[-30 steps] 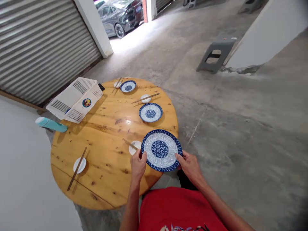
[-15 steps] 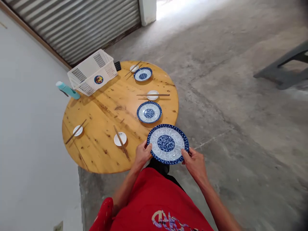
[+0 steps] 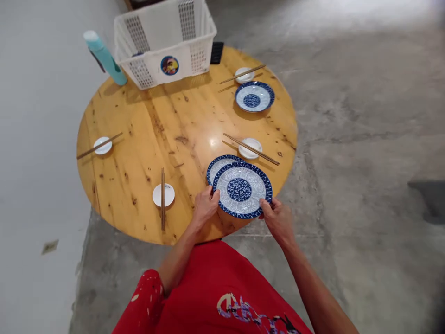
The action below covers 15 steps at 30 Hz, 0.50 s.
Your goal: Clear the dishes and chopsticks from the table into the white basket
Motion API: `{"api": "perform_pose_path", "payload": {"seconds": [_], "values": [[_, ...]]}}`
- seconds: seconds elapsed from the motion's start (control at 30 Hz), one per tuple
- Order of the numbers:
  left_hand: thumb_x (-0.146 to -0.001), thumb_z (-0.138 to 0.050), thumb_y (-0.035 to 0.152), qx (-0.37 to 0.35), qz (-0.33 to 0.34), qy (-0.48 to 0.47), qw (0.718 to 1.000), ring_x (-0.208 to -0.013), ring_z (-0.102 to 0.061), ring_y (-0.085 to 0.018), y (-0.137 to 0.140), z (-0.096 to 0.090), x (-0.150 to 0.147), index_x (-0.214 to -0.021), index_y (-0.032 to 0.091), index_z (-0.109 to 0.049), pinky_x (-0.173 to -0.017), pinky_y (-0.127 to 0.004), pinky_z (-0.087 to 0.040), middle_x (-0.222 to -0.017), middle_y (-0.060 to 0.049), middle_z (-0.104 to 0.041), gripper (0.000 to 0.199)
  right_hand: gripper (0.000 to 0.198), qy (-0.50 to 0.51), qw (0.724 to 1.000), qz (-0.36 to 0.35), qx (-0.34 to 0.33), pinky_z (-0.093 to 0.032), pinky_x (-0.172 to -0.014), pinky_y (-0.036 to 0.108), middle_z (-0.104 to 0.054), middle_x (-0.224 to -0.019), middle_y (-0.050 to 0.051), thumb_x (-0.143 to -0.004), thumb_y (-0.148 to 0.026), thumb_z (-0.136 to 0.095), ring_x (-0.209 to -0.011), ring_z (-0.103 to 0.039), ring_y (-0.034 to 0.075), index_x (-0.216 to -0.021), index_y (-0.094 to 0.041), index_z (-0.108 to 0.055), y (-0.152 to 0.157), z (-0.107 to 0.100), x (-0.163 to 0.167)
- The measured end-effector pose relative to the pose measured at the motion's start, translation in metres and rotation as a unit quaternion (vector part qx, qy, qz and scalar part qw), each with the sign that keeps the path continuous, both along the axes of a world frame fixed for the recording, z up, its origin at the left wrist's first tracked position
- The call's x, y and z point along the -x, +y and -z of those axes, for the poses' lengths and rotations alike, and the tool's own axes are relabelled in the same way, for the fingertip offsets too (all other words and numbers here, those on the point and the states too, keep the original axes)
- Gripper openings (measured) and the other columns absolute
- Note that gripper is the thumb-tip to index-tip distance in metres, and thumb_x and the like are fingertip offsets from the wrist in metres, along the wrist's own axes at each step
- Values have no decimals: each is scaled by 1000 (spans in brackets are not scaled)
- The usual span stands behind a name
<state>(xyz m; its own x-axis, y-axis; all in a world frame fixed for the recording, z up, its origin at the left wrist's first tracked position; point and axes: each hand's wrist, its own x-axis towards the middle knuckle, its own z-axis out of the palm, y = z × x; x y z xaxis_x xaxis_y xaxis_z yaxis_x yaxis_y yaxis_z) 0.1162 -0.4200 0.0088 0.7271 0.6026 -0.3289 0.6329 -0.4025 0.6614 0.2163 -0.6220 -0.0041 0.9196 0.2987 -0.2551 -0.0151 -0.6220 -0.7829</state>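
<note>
I hold the blue-and-white plate [image 3: 242, 189] by its rim, level, over the near edge of the round wooden table [image 3: 146, 125]. My left hand [image 3: 205, 207] pinches the rim on the plate's left side, and my right hand [image 3: 277, 218] grips the near right part of the rim; the plate lies between the two hands. It overlaps a second patterned plate [image 3: 217, 163] lying on the table just behind it, hiding most of that one. Just beyond, a small white dish [image 3: 250, 147] carries a pair of chopsticks [image 3: 251, 149]. To the left, near the same edge, sits another white dish [image 3: 163, 195] with chopsticks [image 3: 162, 198] across it. A white basket [image 3: 166, 41] stands at the far edge.
</note>
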Motion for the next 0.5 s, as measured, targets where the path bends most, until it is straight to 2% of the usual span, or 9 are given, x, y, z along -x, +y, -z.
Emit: {"api": "perform_pose_path", "payload": {"seconds": [0.13, 0.27, 0.4, 0.5], "values": [[-99, -52, 31, -29, 12, 84, 996, -66, -54, -15, 9, 3, -18, -73, 20, -54, -65, -29, -26, -66, 0, -58, 28, 43, -2, 997, -58, 51, -36, -54, 30, -52, -51, 3, -80, -63, -45, -50, -51, 20, -62, -24, -45, 12, 8, -33], [-101, -50, 35, -36, 31, 153, 987, -78, -66, -21, 15, 6, -27, -86, 18, -67, -67, -30, -31, -81, -6, -73, 28, 43, -33, 990, -99, 92, -32, -56, 32, -50, -49, 4, -79, -64, -42, -50, -49, 20, -59, -26, -39, 19, 16, -51], [-103, -46, 38, -39, 42, 199, 978, -91, -72, -25, 18, 6, -30, -100, 17, -71, -71, -31, -39, -96, -10, -78, 33, 39, -10, 985, -136, 106, -38, -59, 33, -56, -53, 7, -81, -62, -42, -57, -58, 24, -67, -25, -45, 23, 25, -60], [-104, -45, 40, -45, 43, 226, 972, -101, -73, -29, 18, 6, -31, -108, 16, -72, -76, -33, -44, -107, -14, -78, 36, 37, -17, 980, -158, 120, -41, -61, 34, -57, -56, 6, -82, -60, -42, -58, -58, 24, -72, -25, -46, 23, 34, -64]]}}
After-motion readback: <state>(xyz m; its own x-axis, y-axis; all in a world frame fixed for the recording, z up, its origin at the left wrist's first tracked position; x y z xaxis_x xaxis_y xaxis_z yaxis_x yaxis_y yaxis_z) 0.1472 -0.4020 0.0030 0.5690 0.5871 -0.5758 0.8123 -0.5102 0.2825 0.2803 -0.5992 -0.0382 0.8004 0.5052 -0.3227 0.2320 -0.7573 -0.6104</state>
